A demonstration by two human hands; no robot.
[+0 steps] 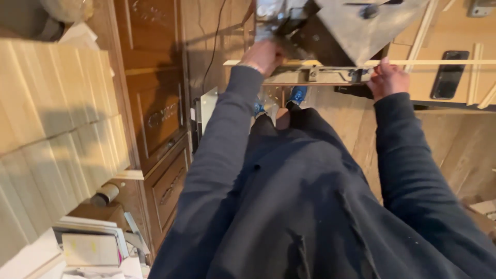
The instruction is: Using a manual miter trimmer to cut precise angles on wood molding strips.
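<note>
bench (pixel 460 31): light wood | on it: black phone (pixel 449 74), thin wood strips (pixel 475 72), saw base (pixel 315 76)

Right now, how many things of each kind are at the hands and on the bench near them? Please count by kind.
Hands: 2, the left hand and the right hand
Long thin wooden strip under both hands: 1
Metal cutting machine: 1
Dark phone on the bench: 1
Total: 5
</note>
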